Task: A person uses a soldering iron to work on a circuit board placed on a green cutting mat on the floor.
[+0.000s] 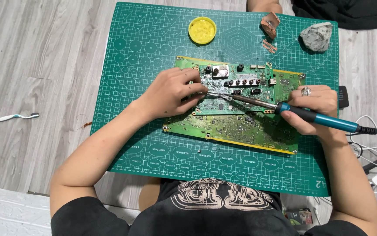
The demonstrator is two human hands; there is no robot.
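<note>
Right hand (313, 107) grips soldering iron (302, 114); left hand (173, 91) pinches tweezers (217, 95) over green circuit board (241, 126)

Bright, even overhead light, soft shadows, sharp focus, slight edge distortion.

R hand (313, 109) holds soldering iron (311, 116) on circuit board (241, 129); L hand (171, 91) w/ tweezers (217, 94).
</note>
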